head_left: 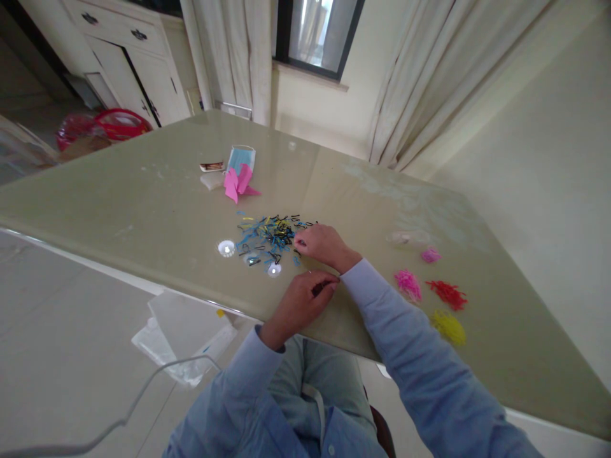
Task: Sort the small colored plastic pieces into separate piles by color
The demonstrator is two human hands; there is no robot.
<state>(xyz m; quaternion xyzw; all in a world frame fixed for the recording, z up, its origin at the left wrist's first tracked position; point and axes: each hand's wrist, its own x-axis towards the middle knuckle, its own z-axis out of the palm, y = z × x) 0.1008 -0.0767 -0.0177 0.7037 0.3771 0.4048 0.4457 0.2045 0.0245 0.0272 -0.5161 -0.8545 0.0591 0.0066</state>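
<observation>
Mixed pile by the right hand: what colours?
Mixed pile: blue and black, with some yellow; head view.

The person's right arm (pixel 420 350) reached forward and leftward, its sleeved forearm slanting across, the right hand (pixel 325 245) curled with its back upward. Nearer the body, the left arm (pixel 238 388) bent inward, the left hand's (pixel 301 300) thumb and fingers (pixel 324 277) drawn close together beside the right wrist (pixel 352 260).

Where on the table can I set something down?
The glossy beige tabletop looks bare left of the mixed blue, black and yellow strand pile and beyond the right hand. Crowded: around that pile and, rightward, across the pink strand pile, red strand pile and yellow strand pile.
</observation>
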